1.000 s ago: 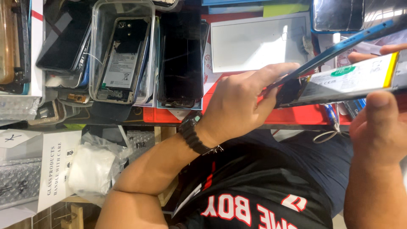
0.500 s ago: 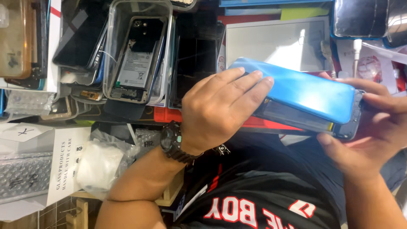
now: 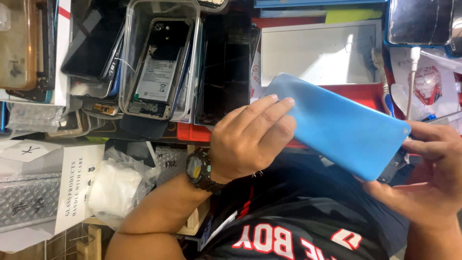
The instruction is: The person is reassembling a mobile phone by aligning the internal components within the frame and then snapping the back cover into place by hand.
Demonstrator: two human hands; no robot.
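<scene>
Phone (image 3: 337,125) tilted flatter – both hands' fingers (image 3: 269,108) closed round blue back.

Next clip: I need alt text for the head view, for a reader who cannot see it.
Two hands hold a blue phone back cover between them: one hand, with a black watch on its wrist, grips one end, and the other hand grips the opposite end. Behind them lie an opened phone in a clear case, dark phone screens and a white panel.
</scene>
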